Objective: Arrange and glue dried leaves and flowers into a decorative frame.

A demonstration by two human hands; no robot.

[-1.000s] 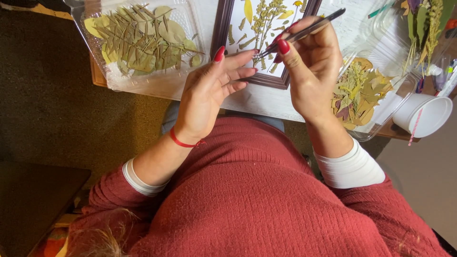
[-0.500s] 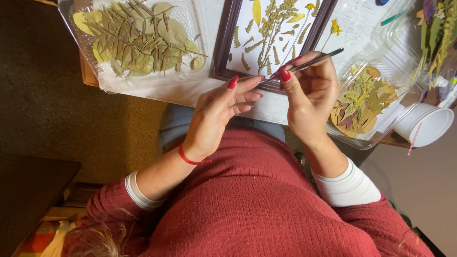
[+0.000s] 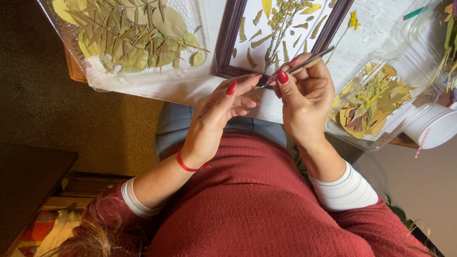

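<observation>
Red knit sweater (image 3: 257, 209) fills the lower part of my view, with a white tabletop (image 3: 381, 28) above it. On the table's left sits a clear plastic tray (image 3: 143, 78) heaped with pressed green leaves (image 3: 128, 33). At centre I see a dark wooden frame (image 3: 227, 43) holding yellow sprigs and small fern leaves on white backing. To the right lies a second clear tray (image 3: 404, 57) of yellow and purple pressed flowers, with a white cup (image 3: 435, 126) just beside it. My right hand (image 3: 307, 97) has its thumb and fingers pinched closed on thin metal tweezers (image 3: 297, 66), held over the frame's lower edge. My left hand (image 3: 216, 114) is loosely curled, thumb and forefinger meeting at the tweezers' tip; whether they hold anything I cannot tell.
</observation>
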